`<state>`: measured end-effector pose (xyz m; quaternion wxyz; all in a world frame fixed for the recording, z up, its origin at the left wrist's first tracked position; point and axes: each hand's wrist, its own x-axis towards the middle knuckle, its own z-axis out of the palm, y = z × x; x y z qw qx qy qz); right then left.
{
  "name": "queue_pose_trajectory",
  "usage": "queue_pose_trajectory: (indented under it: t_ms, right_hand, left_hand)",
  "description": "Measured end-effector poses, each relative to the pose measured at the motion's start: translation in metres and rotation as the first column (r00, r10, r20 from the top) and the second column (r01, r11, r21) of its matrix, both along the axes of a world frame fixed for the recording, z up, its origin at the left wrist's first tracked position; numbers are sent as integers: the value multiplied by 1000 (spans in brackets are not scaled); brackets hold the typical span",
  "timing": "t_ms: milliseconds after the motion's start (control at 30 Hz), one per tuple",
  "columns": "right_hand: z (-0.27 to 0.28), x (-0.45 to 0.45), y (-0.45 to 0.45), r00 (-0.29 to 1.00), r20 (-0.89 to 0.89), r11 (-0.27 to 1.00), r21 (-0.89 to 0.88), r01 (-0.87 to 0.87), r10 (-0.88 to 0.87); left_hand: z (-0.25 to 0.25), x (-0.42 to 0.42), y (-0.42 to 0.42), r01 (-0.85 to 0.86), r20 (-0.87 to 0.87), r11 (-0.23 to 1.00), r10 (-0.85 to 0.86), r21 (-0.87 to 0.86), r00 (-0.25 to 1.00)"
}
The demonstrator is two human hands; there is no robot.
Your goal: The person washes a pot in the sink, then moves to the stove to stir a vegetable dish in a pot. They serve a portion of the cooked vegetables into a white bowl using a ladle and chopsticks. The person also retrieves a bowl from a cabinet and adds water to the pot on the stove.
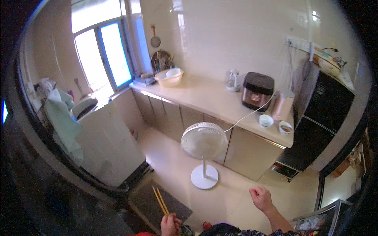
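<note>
My left hand [169, 224], at the bottom of the view, grips a pair of yellowish chopsticks [160, 199] whose tips point up and away from me. Something dark and partly hidden lies just beside that hand; I cannot tell what it is. My right hand [261, 198] hangs over the tiled floor with its fingers curled in, and nothing shows in it. Before me stands a white pedestal fan [204, 143] on a round base, apart from both hands.
Along the wall, a counter [203, 96] bears a rice cooker [257, 92], two small bowls [266, 121] and a cream basin [169, 79]. A white cord [246, 118] runs from the fan across it. A dark refrigerator [320, 118] stands right. A grey mat [161, 200] lies below the chopsticks.
</note>
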<state>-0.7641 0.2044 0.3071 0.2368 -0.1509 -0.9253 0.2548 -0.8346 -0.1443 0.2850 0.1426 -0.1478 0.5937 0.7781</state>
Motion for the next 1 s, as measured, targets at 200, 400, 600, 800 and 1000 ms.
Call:
queue_pose_trajectory:
  t_ms: [200,400,600,800,1000]
  right_hand:
    - [15,-143,-8,999,35,992,-127,-8,13]
    - [5,-271,35,989,-45,947,-300,119,-139]
    - [49,-471,37,994,-20,876,-474,85,-107]
    - [79,-665,-21,966,-46,898,-359,-253,254]
    - [71,-804,-29,950,72,811,-544,-217,303]
  left_hand:
    - [45,-120,27,151,27,988,-150,-28,988]
    - [37,-264,16,268,-34,947,-278,-174,960]
    - [23,-383,-23,101,-302,926,-220,-365,928]
    - [22,-475,-53,37,-116,910,-93,-413,989]
    - [-2,-613,-53,123,-202,890,-231,-438,952]
